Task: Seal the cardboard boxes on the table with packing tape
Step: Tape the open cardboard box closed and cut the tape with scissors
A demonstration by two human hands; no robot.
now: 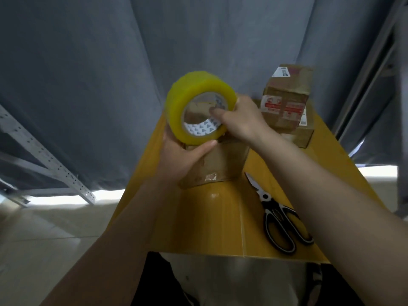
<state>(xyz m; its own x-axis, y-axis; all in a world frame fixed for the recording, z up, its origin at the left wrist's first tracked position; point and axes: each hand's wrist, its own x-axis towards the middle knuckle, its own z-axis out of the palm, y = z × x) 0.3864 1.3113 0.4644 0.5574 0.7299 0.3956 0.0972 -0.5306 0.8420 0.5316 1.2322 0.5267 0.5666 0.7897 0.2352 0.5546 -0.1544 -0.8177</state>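
Tape roll: a fat roll of yellowish packing tape [198, 107] is held up above the middle of the bench, its open core turned toward the person, printed cardboard liner showing inside.
Left grip: the left hand [183, 155] cradles the roll from beneath, thumb laid along its near rim, fingers curled round the far side.
Right grip: the right hand [240, 120] holds the roll's right edge, one finger hooked into the core; it looks like a hunt for the loose end, though no free strip can be seen.
Box in hand: a plain brown cardboard box [218, 164] sits on the bench directly below the roll, mostly hidden by the hands; whether its top flaps are shut cannot be told.
Progress: judging by what shows, taping of this near box has not begun, with no strip drawn out.
Other boxes: a stack of cardboard boxes [287, 107] stands at the far right, the upper one creased and labelled in red with old tape across it; whether they are freshly sealed is unclear.
Scissors: black-handled scissors [280, 219] lie closed on the near right, untouched, ready for cutting.
Bench: the yellow bench [198, 228] carries everything.
Backdrop: a grey curtain [88, 85] hangs behind.
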